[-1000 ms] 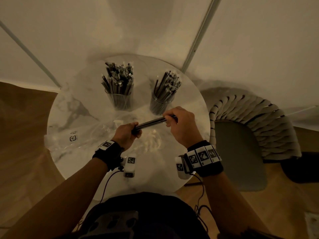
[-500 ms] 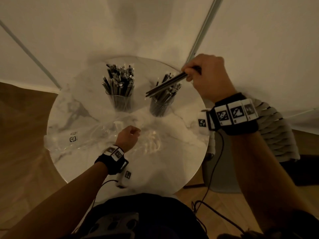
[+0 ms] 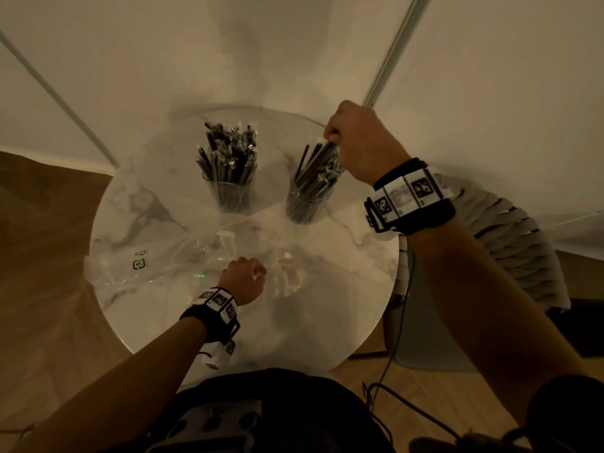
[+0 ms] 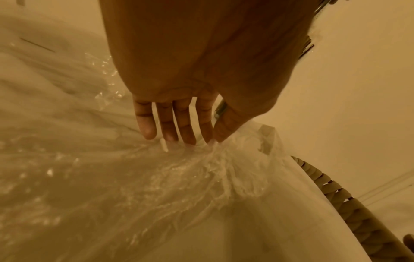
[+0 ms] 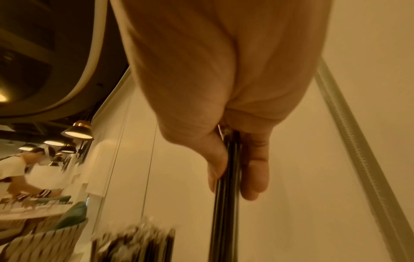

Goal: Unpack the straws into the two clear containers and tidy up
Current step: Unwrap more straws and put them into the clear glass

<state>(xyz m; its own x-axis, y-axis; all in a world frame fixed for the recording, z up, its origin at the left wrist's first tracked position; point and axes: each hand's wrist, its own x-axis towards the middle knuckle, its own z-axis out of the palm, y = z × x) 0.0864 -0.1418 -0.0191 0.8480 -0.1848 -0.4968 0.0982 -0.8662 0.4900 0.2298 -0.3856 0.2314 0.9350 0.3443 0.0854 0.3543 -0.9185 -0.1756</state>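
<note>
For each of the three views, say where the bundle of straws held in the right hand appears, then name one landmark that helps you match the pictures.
Head: bundle of straws at upper centre-right, under the right hand, its lower end in the right container.
Left wrist: probably the dark streaks at the top right edge; too little shows to be sure.
Right wrist: centre, running down from the pinching fingers.
Shared landmark: the woven chair.
</note>
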